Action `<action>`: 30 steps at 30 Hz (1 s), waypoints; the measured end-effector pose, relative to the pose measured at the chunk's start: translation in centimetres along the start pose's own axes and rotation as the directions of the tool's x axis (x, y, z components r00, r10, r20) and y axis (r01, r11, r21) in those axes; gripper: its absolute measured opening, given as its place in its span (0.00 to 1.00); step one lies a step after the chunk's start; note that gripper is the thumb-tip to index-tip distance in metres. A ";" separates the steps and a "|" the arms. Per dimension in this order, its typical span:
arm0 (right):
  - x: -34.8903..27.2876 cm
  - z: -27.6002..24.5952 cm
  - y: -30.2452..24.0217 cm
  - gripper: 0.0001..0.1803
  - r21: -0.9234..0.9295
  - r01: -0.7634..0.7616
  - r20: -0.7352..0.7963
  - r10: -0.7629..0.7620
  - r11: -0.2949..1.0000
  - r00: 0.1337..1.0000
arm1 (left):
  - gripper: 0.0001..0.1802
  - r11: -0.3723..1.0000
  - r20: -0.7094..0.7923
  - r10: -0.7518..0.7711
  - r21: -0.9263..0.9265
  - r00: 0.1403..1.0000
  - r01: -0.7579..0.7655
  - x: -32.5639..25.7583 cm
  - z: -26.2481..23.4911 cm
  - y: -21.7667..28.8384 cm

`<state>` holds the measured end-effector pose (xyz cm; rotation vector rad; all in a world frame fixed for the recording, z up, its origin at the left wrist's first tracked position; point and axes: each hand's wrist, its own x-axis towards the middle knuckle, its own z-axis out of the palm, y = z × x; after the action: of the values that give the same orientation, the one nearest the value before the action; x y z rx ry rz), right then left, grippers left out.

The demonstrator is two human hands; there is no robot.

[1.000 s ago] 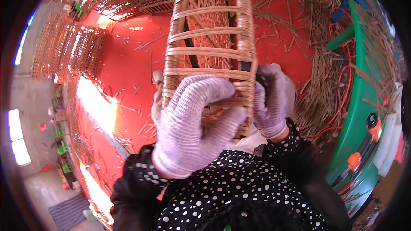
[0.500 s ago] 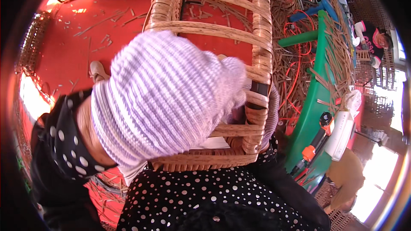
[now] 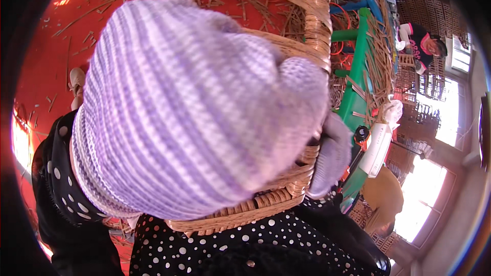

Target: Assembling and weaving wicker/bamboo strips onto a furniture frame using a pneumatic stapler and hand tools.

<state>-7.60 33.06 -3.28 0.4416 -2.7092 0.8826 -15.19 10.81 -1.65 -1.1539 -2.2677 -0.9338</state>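
A long frame wrapped in brown rattan strips (image 3: 318,20), with flat crossbars between its rails, lies lengthwise before me, its near end against my polka-dot clothing. My left hand (image 3: 199,112), in a purple and white striped knit glove, covers much of the frame's near part. Its fingers are curled together by the right rail, and what they hold is hidden beneath the glove. Outside the right rail, low down, is my right hand (image 3: 331,161) in a similar glove, closed round the frame's side; its fingertips are out of sight.
Loose brown strips litter the red floor (image 3: 56,56). To the right stands a green plastic stool or table (image 3: 353,97) heaped with strips (image 3: 377,66), beside a white box (image 3: 376,151). Another person (image 3: 422,46) is at the far right, and a bent-over person in tan (image 3: 383,199) nearer.
My left hand has come up closer to the camera and looks larger, reaching further over the right rail. More of my right hand shows outside the rail. The view has shifted.
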 end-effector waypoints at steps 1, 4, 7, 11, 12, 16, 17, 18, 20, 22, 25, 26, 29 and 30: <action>-1.4 0.7 -0.3 0.18 0.540 -0.103 -0.170 0.228 0.835 0.959 | 0.10 0.994 -0.136 -0.009 -0.106 0.991 -0.005 -0.4 1.1 -0.2; -0.2 -0.3 -3.2 0.15 0.704 -0.421 0.137 0.473 0.572 0.870 | 0.10 0.982 -0.055 -0.049 -0.183 0.997 0.038 -0.2 -0.8 0.1; 0.3 -1.8 -1.4 0.15 0.694 -0.636 0.409 0.543 0.336 0.733 | 0.08 0.985 0.075 -0.048 -0.161 0.996 0.060 0.5 -1.4 0.6; 2.5 -1.9 -2.5 0.11 0.571 -0.598 0.209 0.605 0.562 0.768 | 0.05 0.970 -0.107 -0.041 -0.242 0.993 0.014 1.4 0.1 1.0; 2.4 -1.9 -2.5 0.11 0.567 -0.597 0.203 0.606 0.567 0.769 | 0.05 0.969 -0.113 -0.038 -0.246 0.993 0.009 1.5 0.2 0.9; 0.9 -3.2 -1.0 0.09 0.537 -0.595 0.288 0.533 0.598 0.796 | 0.07 0.939 -0.080 -0.016 -0.344 0.997 -0.013 1.4 0.7 0.5; 0.2 -3.4 -0.2 0.08 0.465 -0.654 0.413 0.507 0.597 0.757 | 0.08 0.932 -0.127 -0.022 -0.361 0.992 -0.026 1.0 1.2 0.5; 0.2 -3.5 -0.2 0.09 0.382 -0.701 0.524 0.484 0.602 0.701 | 0.08 0.923 -0.177 -0.023 -0.382 0.984 -0.047 1.0 1.2 0.5; 0.9 -3.7 -1.4 0.10 0.372 -0.720 0.494 0.532 0.586 0.688 | 0.08 0.932 -0.103 -0.036 -0.362 0.994 -0.003 1.1 0.9 0.6; 1.8 -4.6 -1.0 0.11 0.178 -0.770 0.523 0.604 0.613 0.602 | 0.09 0.930 -0.034 -0.034 -0.368 0.999 0.019 2.0 1.4 0.8; 1.1 -4.8 -0.7 0.12 -0.036 -0.567 0.319 0.547 0.823 0.774 | 0.13 0.916 -0.193 -0.033 -0.399 0.981 -0.048 3.2 3.5 1.1; 0.9 -4.6 -0.8 0.12 -0.064 -0.523 0.219 0.523 0.850 0.823 | 0.13 0.912 -0.194 -0.030 -0.406 0.981 -0.053 3.5 3.7 1.3; 1.1 -3.3 -1.0 0.11 0.092 -0.491 0.199 0.467 0.866 0.862 | 0.14 0.996 -0.108 0.012 -0.083 0.994 -0.022 3.2 2.1 2.1; 0.8 -3.7 -0.7 0.11 0.112 -0.481 0.160 0.462 0.870 0.872 | 0.14 0.994 -0.120 0.029 -0.101 0.992 -0.042 3.5 2.3 2.1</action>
<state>-7.54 34.59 0.31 -0.1664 -2.9349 1.2214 -15.58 15.27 -0.27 -1.1468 -2.1201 -1.0877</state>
